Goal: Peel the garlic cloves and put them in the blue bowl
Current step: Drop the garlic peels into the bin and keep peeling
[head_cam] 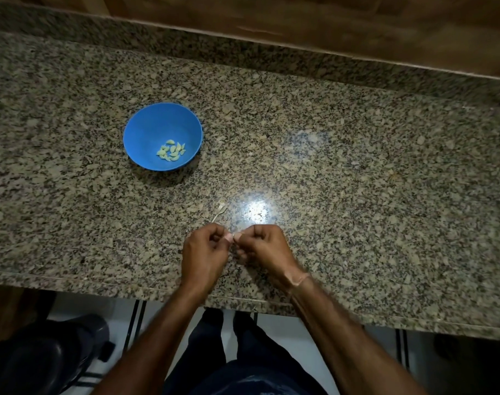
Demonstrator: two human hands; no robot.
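Right under the camera, dark trousers (243,374) and a pale tiled floor (286,346), with a dark bulky object (46,357) down at seven o'clock that is too dim to make out. Both forearms reach up over the front edge of the speckled granite worktop (357,172). The left hand (204,252) and the right hand (260,249) meet knuckle to knuckle near the front edge, fingers curled in tight on both, thumb tips almost touching. Between them they pinch something tiny, a garlic clove (234,237) by the look of it, though only a pale sliver shows between the thumbs. A thin band (300,280) circles the right wrist. Just beyond the hands, at twelve o'clock, a scrap of papery peel (219,210) lies on the stone beside a bright spot of reflected light (256,210). Further out, at ten o'clock from the hands and well apart from them, sits the blue bowl (146,129), upright, with a small heap of peeled cloves (171,151) on its bottom. At the far edge, a wooden surface (328,27) runs along the back.
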